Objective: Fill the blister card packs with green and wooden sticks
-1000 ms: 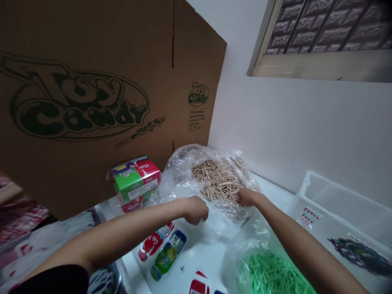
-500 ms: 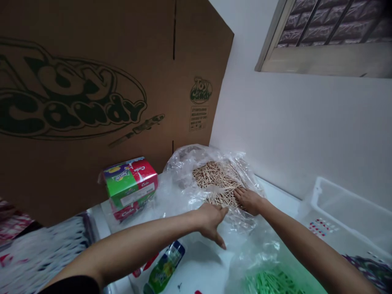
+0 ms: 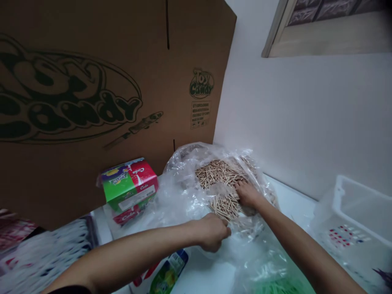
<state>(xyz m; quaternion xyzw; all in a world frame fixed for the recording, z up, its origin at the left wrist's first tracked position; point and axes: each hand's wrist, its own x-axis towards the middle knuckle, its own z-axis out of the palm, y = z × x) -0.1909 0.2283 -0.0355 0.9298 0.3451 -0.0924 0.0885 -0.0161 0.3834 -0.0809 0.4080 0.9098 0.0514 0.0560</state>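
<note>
A clear plastic bag (image 3: 180,179) lies open on the white table, filled with thin wooden sticks (image 3: 217,173). My right hand (image 3: 247,194) reaches into the pile at the bag's right side, its fingers curled into the sticks and the fingertips hidden among them. Just in front of the bag's mouth, my left hand (image 3: 212,233) is closed, with its fingers on the near edge of the plastic. Below it, partly covered by my left forearm, are bottles with a green and blue label (image 3: 170,271) and a red one.
Behind stands a large printed cardboard box (image 3: 147,81), with a red and green cola carton (image 3: 130,190) before it. Green sticks (image 3: 281,286) in clear plastic lie at the near right. A white plastic basket (image 3: 339,204) stands at the right, by the wall (image 3: 294,118).
My left hand has gone from spread fingers to closed at the bag's edge. My right hand's fingers, flat on the sticks before, now curl into them. The view has shifted slightly.
</note>
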